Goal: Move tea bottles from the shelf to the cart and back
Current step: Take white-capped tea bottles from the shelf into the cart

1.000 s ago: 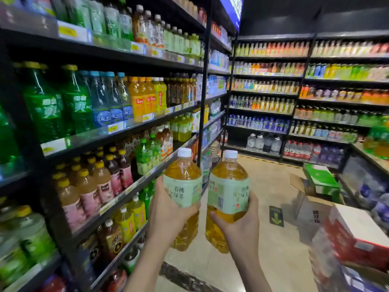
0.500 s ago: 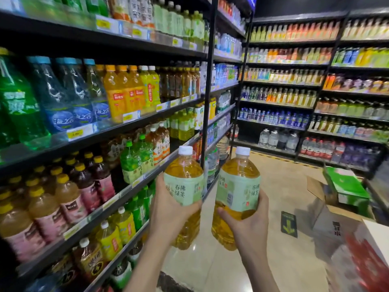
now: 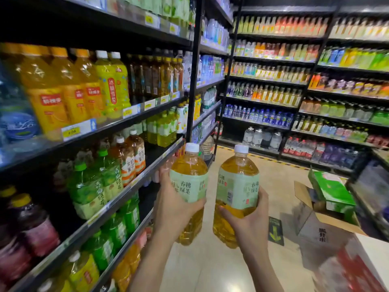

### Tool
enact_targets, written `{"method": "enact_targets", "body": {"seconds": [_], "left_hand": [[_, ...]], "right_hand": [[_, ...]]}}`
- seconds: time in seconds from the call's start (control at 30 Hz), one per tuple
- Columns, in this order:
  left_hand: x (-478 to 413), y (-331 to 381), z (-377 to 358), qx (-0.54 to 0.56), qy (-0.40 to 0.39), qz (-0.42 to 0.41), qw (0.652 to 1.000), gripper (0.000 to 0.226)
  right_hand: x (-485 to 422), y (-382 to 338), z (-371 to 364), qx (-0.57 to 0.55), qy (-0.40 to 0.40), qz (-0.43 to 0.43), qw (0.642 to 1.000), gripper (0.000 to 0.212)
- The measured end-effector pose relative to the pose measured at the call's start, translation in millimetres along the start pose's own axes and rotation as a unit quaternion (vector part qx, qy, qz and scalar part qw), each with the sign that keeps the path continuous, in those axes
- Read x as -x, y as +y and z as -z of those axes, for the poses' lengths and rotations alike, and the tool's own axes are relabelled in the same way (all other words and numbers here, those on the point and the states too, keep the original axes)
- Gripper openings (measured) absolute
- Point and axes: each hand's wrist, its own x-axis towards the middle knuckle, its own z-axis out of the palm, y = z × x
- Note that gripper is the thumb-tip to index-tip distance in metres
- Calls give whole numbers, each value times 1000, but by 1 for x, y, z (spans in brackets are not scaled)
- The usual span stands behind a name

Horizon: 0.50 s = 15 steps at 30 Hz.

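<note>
Black shelves (image 3: 109,124) full of drink bottles (image 3: 48,98); open cardboard box (image 3: 315,226) on the floor (image 3: 273,182).

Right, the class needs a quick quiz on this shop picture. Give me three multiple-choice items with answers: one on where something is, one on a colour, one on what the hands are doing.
1. Where is the open cardboard box?
A. right of the right hand
B. left of the left hand
C. between the two hands

2. What colour are the caps on the left tea bottle and the right tea bottle?
A. orange
B. white
C. green

3. What are the hands doing?
A. both are open and empty
B. both grip the same bottle
C. each grips its own bottle

Answers:
1 A: the box sits at the right of the view, beyond the right hand.
2 B: both caps are white, above amber tea.
3 C: each hand's fingers wrap round a separate bottle.
</note>
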Motion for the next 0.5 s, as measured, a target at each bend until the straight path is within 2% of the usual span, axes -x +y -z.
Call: {"method": "enact_targets", "body": {"seconds": [0.23,0.5], "left_hand": [[-73,-16,-17,4,7,-17,1000,94],[-130,-36,-29,-11,32,8,999,96]], "right_hand": [[-60,18,-43,5,-3,14,1000,93],[-115,41,-88,-21,-24,9,999,92]]}}
